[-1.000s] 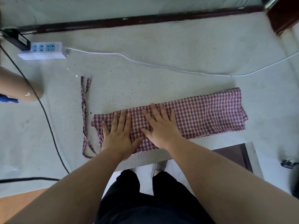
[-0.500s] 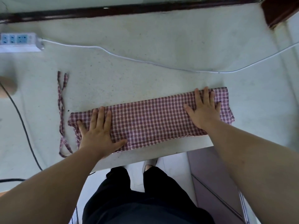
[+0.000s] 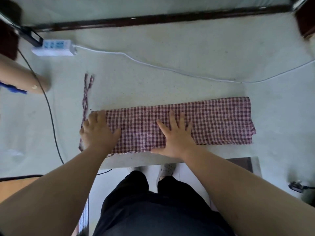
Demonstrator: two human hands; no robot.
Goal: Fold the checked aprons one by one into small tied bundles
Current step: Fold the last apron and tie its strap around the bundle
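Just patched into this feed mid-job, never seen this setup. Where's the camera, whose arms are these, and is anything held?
No machine here: a person works bare-handed, and the one camera sits on their head, looking down, so both arms enter from below. On the pale table lies a checked apron folded into a long strip, ties trailing off its left end. The right hand lies flat and open on the strip's middle. The left hand rests on the left end; blur hides whether its fingers grip. Farther back lie a power strip and a white cable.
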